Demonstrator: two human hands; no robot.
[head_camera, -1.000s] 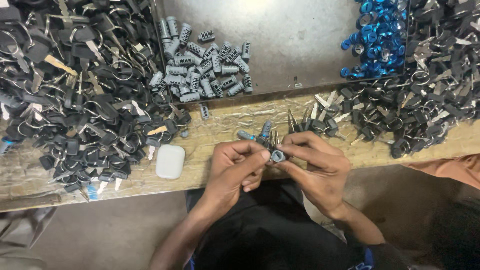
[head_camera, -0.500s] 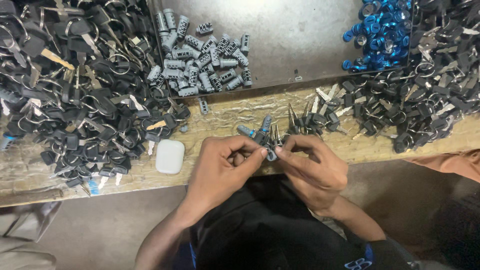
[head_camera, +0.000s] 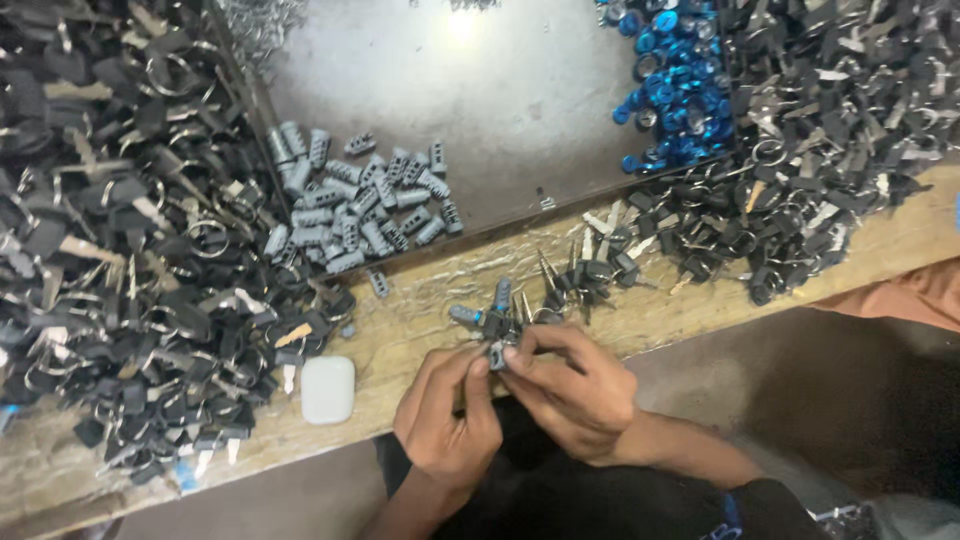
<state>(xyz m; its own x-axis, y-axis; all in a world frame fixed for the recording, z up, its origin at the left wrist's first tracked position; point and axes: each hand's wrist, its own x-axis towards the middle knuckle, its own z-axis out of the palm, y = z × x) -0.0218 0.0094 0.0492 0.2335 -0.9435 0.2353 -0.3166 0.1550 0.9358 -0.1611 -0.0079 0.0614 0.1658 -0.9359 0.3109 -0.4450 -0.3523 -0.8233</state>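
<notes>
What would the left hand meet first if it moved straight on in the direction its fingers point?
The left hand points up and right, so it would probably first meet the small grey part pinched between both hands, then the right hand.

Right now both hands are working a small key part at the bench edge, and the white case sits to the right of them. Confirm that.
Not quite. In the head view the white case lies to the left of both hands, beside the left hand. The rest holds: left hand and right hand together hold a small key part at the bench edge.
</notes>
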